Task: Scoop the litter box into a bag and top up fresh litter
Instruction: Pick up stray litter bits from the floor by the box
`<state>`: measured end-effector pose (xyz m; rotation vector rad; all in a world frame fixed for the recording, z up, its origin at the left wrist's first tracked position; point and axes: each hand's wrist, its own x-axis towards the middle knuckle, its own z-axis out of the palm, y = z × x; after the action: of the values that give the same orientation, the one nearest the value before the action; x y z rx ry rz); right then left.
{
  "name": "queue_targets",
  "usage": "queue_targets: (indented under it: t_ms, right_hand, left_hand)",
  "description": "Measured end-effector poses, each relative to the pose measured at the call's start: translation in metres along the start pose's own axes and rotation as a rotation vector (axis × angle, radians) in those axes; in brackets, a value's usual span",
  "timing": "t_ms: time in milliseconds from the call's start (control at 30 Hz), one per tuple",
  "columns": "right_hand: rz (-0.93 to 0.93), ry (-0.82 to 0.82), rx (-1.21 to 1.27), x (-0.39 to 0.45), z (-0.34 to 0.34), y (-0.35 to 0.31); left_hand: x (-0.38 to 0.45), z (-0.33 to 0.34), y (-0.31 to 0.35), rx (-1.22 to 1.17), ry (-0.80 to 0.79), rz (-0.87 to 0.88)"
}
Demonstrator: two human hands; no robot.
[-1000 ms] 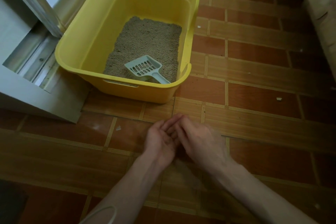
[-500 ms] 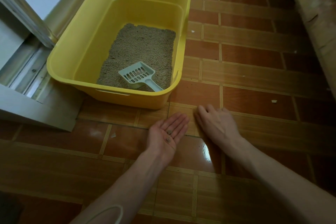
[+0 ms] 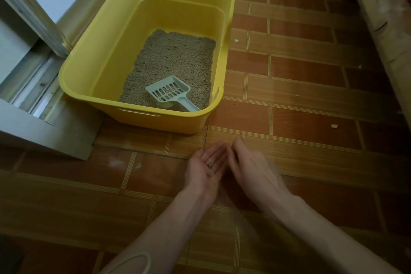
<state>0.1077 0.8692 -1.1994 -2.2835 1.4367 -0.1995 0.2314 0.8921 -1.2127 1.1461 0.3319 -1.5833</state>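
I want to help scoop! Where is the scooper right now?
In the head view, the pale scoop lies on the litter inside the yellow box, at its near end, handle toward the near right corner.

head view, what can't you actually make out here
- Right hand: motion-blurred, seen from the back, so its fingertips and whether they pinch anything are unclear.
- Dark bits on the palm of the left hand: too small to identify.
- Scoop: its handle end is hidden behind the near wall of the yellow litter box.
- No bag or fresh litter supply shows within the frame.
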Motion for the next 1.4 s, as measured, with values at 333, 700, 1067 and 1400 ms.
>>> queue_targets:
  t_ms: [333, 700, 1067, 1400]
  right_hand:
    - [-0.083, 0.245, 0.049, -0.013, 0.003, 0.013]
    - [-0.094, 0.127, -0.521, -0.014, 0.02, 0.077]
    - [-0.202, 0.159, -0.611, -0.005, 0.03, 0.085]
    - [-0.091, 0.093, -0.383, 0.026, 0.019, 0.075]
  left_hand:
    - [-0.003, 0.0, 0.0, -0.008, -0.08, -0.09]
    - [-0.002, -0.005, 0.006, -0.04, -0.071, -0.042]
    - [0.0, -0.007, 0.015, 0.018, -0.034, -0.004]
    - [0.0, -0.004, 0.023, 0.047, -0.01, 0.025]
